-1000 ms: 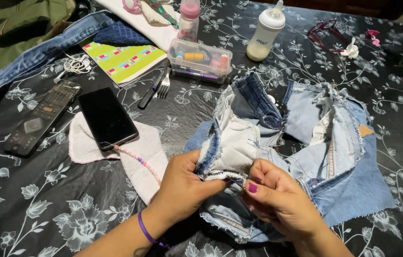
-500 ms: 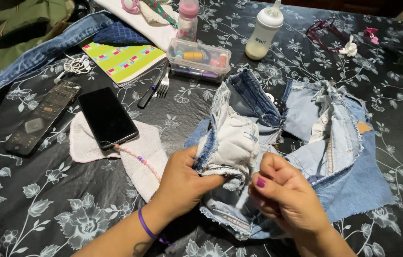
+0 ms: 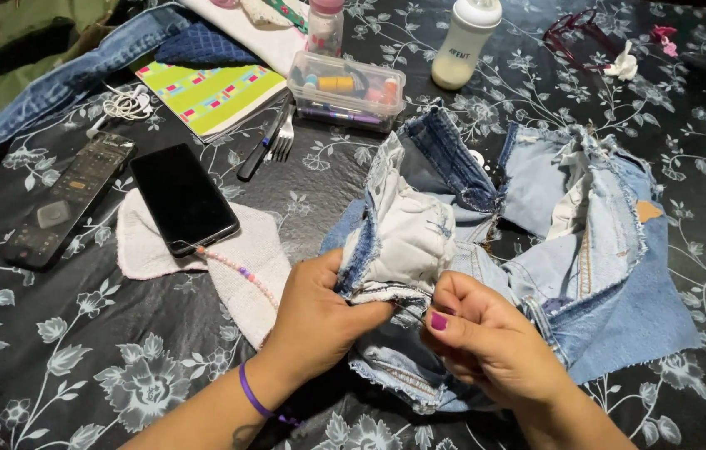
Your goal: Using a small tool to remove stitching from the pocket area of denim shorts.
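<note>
A cut-up pair of blue jeans lies on the black flowered tablecloth, with its white pocket lining turned up. My left hand pinches the lower edge of that lining between thumb and fingers. My right hand is closed just to the right, its fingertips pinched together against the same seam; something thin like a needle seems to be held there, too small to be sure. A purple band circles my left wrist.
A black phone rests on a white cloth with a bead string. A remote, earphones, striped notebook, fork, clear box of threads, baby bottle and more denim lie farther back.
The pocket lining has been lifted higher and bunched up. My right hand has shifted slightly right and closed tighter at the seam.
</note>
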